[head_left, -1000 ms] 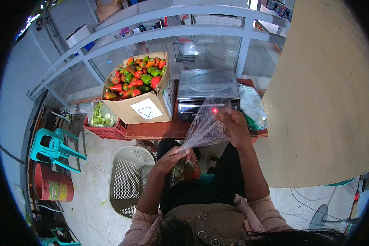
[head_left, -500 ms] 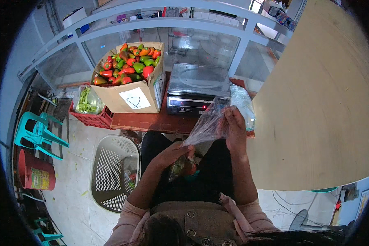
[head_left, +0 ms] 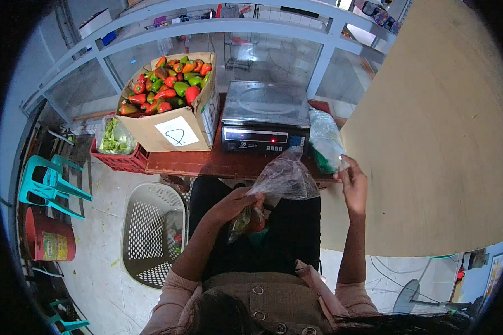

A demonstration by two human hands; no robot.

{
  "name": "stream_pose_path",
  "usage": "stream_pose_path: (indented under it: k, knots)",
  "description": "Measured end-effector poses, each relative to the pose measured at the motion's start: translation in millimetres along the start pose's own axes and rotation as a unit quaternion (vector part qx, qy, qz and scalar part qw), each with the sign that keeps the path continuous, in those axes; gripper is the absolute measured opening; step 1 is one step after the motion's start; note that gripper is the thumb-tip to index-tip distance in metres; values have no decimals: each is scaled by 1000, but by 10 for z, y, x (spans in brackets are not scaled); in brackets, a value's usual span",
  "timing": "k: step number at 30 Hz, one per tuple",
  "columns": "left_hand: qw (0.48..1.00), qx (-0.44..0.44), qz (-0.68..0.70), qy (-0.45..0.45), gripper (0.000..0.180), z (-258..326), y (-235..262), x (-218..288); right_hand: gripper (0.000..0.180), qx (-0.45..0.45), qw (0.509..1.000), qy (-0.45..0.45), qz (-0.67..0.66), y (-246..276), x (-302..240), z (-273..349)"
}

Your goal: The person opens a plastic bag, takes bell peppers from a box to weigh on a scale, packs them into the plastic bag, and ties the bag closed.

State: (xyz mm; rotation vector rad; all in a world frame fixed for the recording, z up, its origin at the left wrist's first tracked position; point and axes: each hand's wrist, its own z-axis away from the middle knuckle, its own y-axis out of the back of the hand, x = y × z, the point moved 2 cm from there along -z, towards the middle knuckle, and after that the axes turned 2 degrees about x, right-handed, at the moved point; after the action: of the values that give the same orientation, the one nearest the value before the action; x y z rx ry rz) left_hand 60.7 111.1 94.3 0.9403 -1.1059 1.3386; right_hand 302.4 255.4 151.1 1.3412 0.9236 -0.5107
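Observation:
My left hand (head_left: pixel 236 205) is closed round the gathered neck of a clear plastic bag (head_left: pixel 288 177). The bag's loose top fans out toward the scale, and its lower part hangs between my knees with red and green peppers (head_left: pixel 255 221) inside. My right hand (head_left: pixel 353 187) is off the bag, raised at the bench's right end. Its thumb and index finger are apart, beside a shiny clear-and-green plastic packet (head_left: pixel 324 139); whether they touch it I cannot tell.
On the red-brown bench (head_left: pixel 176 162) stand a carton of peppers (head_left: pixel 173 131) and a digital scale (head_left: pixel 265 117). A red crate (head_left: pixel 117 161) with bagged greens is left of it. A pale basket (head_left: pixel 145 234) stands by my left leg. A large tan board (head_left: pixel 425 167) rises at right.
My right hand has let go of the bag's top and moved right and down, to beside the packet. The bag's top has slumped lower. My left hand still grips the neck.

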Motion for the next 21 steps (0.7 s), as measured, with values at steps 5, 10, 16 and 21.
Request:
stream_pose_path:
  k: [5,10,16,21]
  knots:
    - [999,-10,-38,18,30,-26,-2,-14,21,32,978,194,-66,-99,-593,194]
    - [998,-35,13,-55,29,-26,99,-95,44,-57,955,49,-286,-311,2,-171]
    - [997,-42,-58,-35,28,-3,60,-66,44,-298,855,-26,-424,-646,259,-43]
    - [998,-16,-32,-50,20,17,21,-89,27,-264,865,-10,-427,-708,26,-51]
